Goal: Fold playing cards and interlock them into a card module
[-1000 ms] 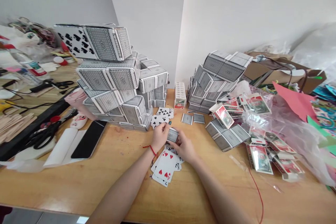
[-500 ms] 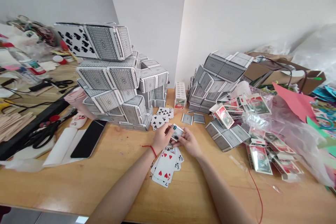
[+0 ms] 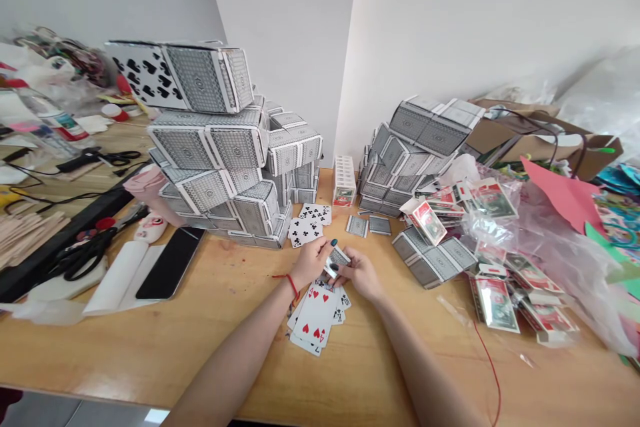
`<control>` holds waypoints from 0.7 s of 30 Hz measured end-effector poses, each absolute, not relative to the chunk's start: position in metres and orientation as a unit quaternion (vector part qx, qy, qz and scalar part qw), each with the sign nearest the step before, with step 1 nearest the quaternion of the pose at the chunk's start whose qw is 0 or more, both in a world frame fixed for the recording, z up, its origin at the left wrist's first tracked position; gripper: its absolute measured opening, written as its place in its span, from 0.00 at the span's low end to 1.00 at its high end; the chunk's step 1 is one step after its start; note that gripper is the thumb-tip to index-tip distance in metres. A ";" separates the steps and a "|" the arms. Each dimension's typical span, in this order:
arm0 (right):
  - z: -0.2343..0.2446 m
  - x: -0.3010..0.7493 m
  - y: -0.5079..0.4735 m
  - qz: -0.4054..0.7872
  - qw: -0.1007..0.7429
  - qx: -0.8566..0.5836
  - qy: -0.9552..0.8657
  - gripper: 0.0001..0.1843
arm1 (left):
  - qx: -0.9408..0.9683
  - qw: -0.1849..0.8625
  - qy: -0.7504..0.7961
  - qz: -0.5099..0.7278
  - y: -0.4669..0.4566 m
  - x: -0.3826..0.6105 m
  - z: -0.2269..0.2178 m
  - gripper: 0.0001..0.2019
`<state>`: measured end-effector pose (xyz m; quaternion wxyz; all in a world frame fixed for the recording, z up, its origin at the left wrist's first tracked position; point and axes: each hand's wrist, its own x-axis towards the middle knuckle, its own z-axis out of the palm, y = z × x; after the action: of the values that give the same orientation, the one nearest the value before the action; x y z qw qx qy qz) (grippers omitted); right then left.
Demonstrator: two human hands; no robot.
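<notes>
Between my two hands is a grey-backed playing card (image 3: 339, 257), held above the wooden table. My left hand (image 3: 311, 261) pinches its left side, thumb on top. My right hand (image 3: 361, 273) grips its right side, with the thumb across the lower edge. One edge of the card looks bent up, though fingers hide part of it. Just below my hands lies a loose face-up pile with the four of hearts (image 3: 316, 313) on top. Beyond my left hand are face-up club cards (image 3: 306, 230). Two small grey-backed pieces (image 3: 357, 225) lie past my right hand.
Stacked boxes made of cards rise at left (image 3: 235, 140) and right (image 3: 425, 127). A pack of card decks (image 3: 345, 180) stands between them. A phone (image 3: 170, 263) and black scissors (image 3: 87, 250) lie left. Card boxes (image 3: 495, 300), plastic wrap and a red string (image 3: 493, 363) lie right.
The card in my hands has tilted and one edge now appears bent up. My left thumb has come away from the card's face slightly. The surrounding things have stayed in place.
</notes>
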<state>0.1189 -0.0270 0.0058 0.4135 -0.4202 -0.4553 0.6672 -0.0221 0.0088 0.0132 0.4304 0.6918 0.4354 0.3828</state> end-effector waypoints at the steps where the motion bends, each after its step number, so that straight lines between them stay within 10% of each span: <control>1: 0.006 0.120 -0.026 0.673 0.420 -0.417 -0.443 0.12 | 0.692 0.424 0.443 0.382 0.010 -0.022 0.013 0.15; 21: 0.011 0.120 -0.024 0.662 0.502 -0.407 -0.380 0.19 | 0.626 0.445 0.445 0.461 0.012 -0.021 0.012 0.12</control>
<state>0.1196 -0.0239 0.0106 0.5020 -0.4071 -0.3802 0.6616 -0.0209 0.0116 0.0116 0.4446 0.6258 0.4448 0.4614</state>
